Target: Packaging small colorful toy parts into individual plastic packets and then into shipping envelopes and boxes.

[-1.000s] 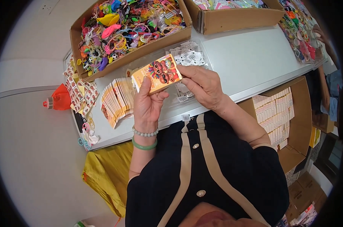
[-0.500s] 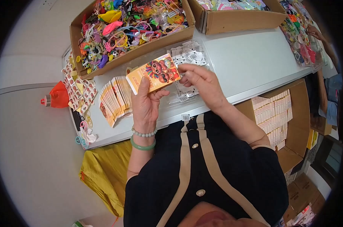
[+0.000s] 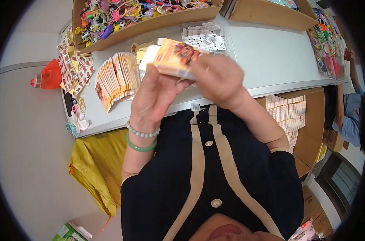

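My left hand [image 3: 151, 94] grips a small yellow-orange printed carton [image 3: 172, 56] from below, thumb on its lower left edge and fingers under it. The carton is tilted above the table, with white flaps standing out at its left end. Over its right end my right hand [image 3: 220, 80] is curled closed, blurred by motion, and its fingertips are partly hidden. Left of my hands, a fanned row of flat printed cartons [image 3: 116, 78] lies on the table. Behind the held carton, a clear plastic tray holds small white packets [image 3: 205, 39] with black dots.
A cardboard box [image 3: 150, 26] of colourful trinkets stands at the back, another box [image 3: 271, 14] beside it. Sticker sheets [image 3: 76, 60] and an orange-red bag [image 3: 50, 75] are left. At right sits a cardboard box [image 3: 314, 128] of packed cartons; a co-worker's arm [image 3: 340, 104] is beyond.
The carton has turned and tilted, showing white flaps at its left end. My right hand has moved onto its right end. The view has shifted, so the table's things appear higher.
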